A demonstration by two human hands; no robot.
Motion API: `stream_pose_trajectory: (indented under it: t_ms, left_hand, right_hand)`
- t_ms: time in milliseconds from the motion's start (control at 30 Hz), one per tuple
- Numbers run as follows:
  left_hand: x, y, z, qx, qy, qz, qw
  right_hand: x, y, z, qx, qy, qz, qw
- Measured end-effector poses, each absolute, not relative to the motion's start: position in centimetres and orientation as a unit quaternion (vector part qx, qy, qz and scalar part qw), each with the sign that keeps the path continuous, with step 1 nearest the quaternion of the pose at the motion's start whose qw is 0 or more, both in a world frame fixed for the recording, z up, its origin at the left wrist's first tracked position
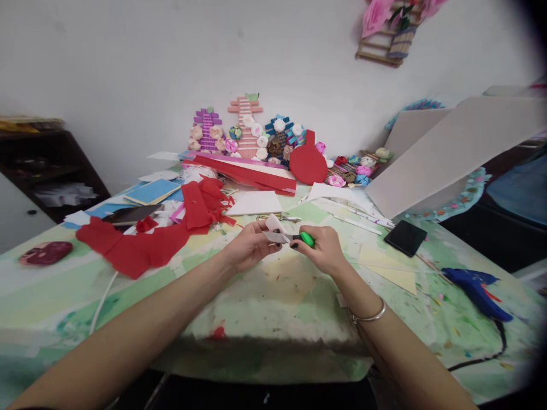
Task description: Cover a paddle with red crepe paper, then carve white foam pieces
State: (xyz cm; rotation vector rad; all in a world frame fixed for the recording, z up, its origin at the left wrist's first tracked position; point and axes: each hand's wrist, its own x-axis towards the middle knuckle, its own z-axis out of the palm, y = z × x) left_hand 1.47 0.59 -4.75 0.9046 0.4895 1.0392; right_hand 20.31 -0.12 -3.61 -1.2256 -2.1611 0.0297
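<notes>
Over the middle of the table, my left hand (pixel 249 246) is closed and pinches a small white piece of paper (pixel 273 223) between thumb and fingers. My right hand (pixel 323 247) grips a pair of scissors with a bright green handle (pixel 306 239). Their silver blades point left and lie against the paper at my left fingertips. How far the blades are apart is too small to tell. Just behind my hands lie a metal tool (pixel 290 218) and a white sheet (pixel 252 203).
Red crepe-like paper (pixel 145 245) is heaped on the left, near blue sheets (pixel 151 192). To the right are a black phone-like slab (pixel 405 238) and a blue glue gun (pixel 476 290) with its cord. Paper-flower crafts (pixel 245 128) lean on the wall behind. Large pale boards (pixel 448 148) stand at the right.
</notes>
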Motion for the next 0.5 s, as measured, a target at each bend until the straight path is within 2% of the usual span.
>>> stream_pose_trajectory:
  t_ms: [500]
  left_hand:
    - [1.57, 0.47, -4.34, 0.426, 0.225, 0.477, 0.735]
  right_hand:
    - [20.16, -0.30, -3.44, -0.492, -0.811, 0.000, 0.316]
